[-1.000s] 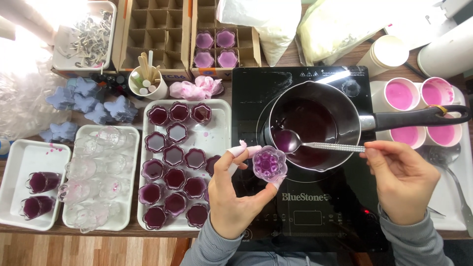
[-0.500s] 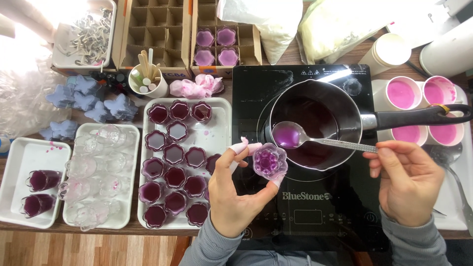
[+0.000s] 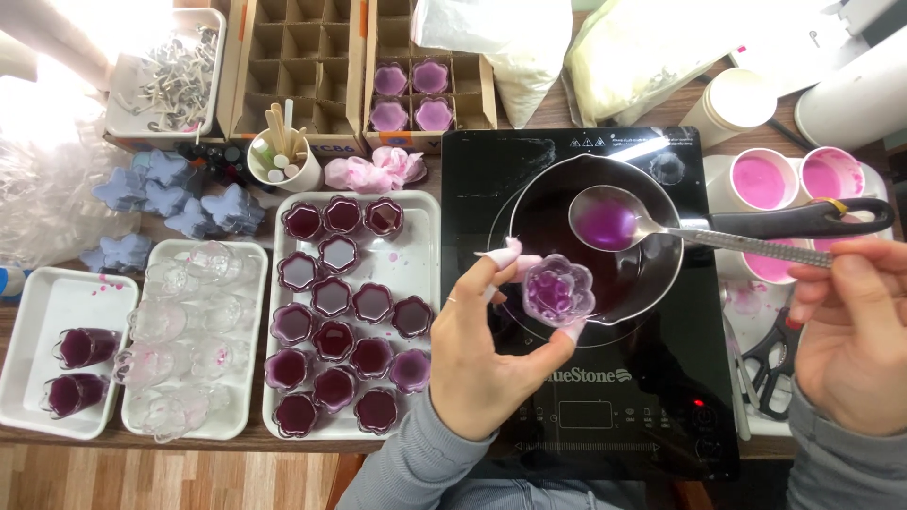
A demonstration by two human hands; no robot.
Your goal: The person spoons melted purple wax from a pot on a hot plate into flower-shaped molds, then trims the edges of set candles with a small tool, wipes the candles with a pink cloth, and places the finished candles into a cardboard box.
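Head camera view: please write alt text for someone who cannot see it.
A left hand holds a small flower-shaped cup over a dark pan on a black cooktop, while the right hand lifts a spoon of purple liquid above it. A white tray of filled purple cups sits alongside.

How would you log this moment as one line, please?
left hand: holds flower-shaped cup | right hand: holds spoon of purple liquid above saucepan

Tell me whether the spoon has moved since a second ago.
Yes. The spoon has lifted out of the dark liquid and now sits higher, over the saucepan, its bowl nearer the far rim, held by the right hand.
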